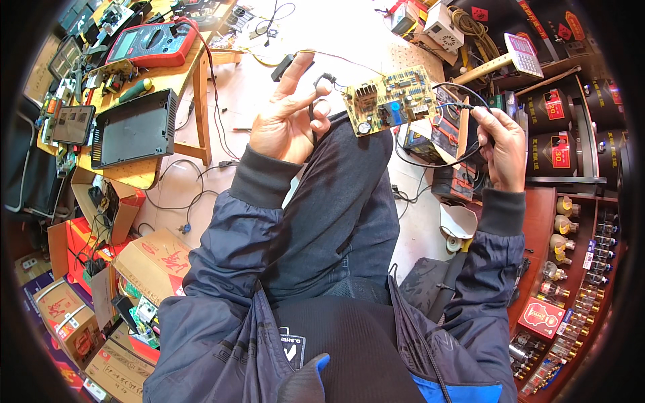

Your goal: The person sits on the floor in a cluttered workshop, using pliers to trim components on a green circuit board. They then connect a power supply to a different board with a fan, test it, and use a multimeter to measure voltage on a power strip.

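I see dark jacket sleeves lowest, knee above. Left hand (pixel 290 114) raised over knee, fingers spread loose, black wire looped by fingertips. Right hand (pixel 502 144) pinches black cable end, fingers closed on it. Circuit board (pixel 392 99) tilted between hands, resting on knee. Beyond, red multimeter (pixel 153 44) on wooden bench (pixel 144 173).

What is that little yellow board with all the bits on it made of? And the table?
The circuit board looks like stiff tan laminate, matte, with metal and plastic parts soldered on. The table looks like bare pale wood; its legs and top show a plain wood colour.
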Demonstrator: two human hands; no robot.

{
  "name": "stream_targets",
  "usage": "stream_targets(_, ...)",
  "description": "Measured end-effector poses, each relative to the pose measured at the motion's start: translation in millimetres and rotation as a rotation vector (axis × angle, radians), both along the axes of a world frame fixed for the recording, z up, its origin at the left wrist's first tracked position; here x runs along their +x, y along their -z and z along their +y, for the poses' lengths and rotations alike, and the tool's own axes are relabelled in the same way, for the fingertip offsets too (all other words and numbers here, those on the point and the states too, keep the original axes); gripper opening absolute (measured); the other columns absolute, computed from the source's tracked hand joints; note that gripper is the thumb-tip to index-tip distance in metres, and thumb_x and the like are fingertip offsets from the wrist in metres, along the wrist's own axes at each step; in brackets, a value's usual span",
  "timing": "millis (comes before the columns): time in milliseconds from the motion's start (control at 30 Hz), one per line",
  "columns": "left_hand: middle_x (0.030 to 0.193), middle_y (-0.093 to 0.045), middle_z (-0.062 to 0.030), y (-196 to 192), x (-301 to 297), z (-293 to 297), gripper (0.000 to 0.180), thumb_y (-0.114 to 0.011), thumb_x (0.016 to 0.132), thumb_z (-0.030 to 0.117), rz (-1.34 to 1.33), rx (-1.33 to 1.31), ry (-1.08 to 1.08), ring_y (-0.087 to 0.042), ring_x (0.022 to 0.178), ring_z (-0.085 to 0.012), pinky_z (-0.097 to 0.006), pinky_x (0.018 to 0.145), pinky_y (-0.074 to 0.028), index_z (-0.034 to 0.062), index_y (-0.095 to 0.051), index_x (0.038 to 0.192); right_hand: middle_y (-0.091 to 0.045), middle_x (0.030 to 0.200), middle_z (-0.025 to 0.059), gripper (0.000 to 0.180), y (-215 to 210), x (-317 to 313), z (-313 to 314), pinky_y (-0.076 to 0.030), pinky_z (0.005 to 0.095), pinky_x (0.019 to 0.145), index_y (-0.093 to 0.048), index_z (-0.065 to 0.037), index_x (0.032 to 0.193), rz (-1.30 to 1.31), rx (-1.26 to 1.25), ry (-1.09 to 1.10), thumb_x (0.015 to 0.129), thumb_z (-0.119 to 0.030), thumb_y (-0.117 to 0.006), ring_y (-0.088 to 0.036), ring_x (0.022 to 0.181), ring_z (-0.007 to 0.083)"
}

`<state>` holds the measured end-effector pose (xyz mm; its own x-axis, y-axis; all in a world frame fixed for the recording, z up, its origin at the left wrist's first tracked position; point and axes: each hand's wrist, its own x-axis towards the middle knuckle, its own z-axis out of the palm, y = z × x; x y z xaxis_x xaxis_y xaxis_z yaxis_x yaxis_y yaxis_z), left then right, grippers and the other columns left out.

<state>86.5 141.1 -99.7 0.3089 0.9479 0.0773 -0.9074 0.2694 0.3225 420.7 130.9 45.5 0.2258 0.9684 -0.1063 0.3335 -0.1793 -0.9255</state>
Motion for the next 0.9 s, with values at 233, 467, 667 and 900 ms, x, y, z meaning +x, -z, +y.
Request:
stream_targets(233, 0.116, -0.064, -0.0134, 7.2, -2.8, -0.2, 0.067, -0.056, 0.099, 0.0, -0.075, 0.001, 0.018, -0.062, 0.082, -0.0181, -0.03, 0.069, -0.051, 0.0213, -0.038, 0.16, -0.056, 0.063, -0.0065, 0.011, -1.6, -0.1, 7.5, -0.026, 0.0168, 0.042, -0.073, -0.008, 0.088, 0.002, 0.009, -0.022, 0.094, -0.018, -0.075, -0.04, 0.046, -0.0012)
stream_targets(467, 0.116, -0.064, -0.0135, 8.3, -4.9, -1.0, 0.067, -0.055, 0.099, -0.001, -0.07, -0.005, 0.028, -0.062, 0.081, -0.0177, -0.031, 0.069, -0.051, 0.0224, -0.038, 0.16, -0.057, 0.063, -0.0068, 0.01, -2.2, -3.7, 9.5, -0.027, 0.0166, 0.042, -0.074, -0.007, 0.091, 0.004, 0.012, -0.031, 0.094, -0.017, -0.075, -0.041, 0.048, -0.0015)
stream_targets(667, 0.116, -0.063, -0.0134, 7.7, -5.4, -2.0, 0.068, -0.056, 0.099, 0.0, -0.05, -0.005, 0.016, -0.062, 0.084, -0.0174, -0.03, 0.069, -0.051, 0.0231, -0.037, 0.16, -0.054, 0.063, -0.0073, 0.011, -0.9, -4.0, 9.6, -0.025, 0.0163, 0.042, -0.074, -0.008, 0.096, 0.007, 0.006, -0.028, 0.097, -0.018, -0.071, -0.036, 0.046, -0.0014)
stream_targets(900, 0.118, -0.062, -0.0132, 7.5, -4.9, -2.3, 0.068, -0.056, 0.099, 0.0, -0.057, -0.007, 0.021, -0.061, 0.083, -0.0169, -0.029, 0.069, -0.051, 0.0233, -0.037, 0.16, -0.057, 0.063, -0.0068, 0.009, -3.3, -4.2, 7.6, -0.027, 0.0166, 0.043, -0.075, -0.007, 0.094, 0.01, 0.015, -0.027, 0.094, -0.017, -0.075, -0.042, 0.048, -0.0015)
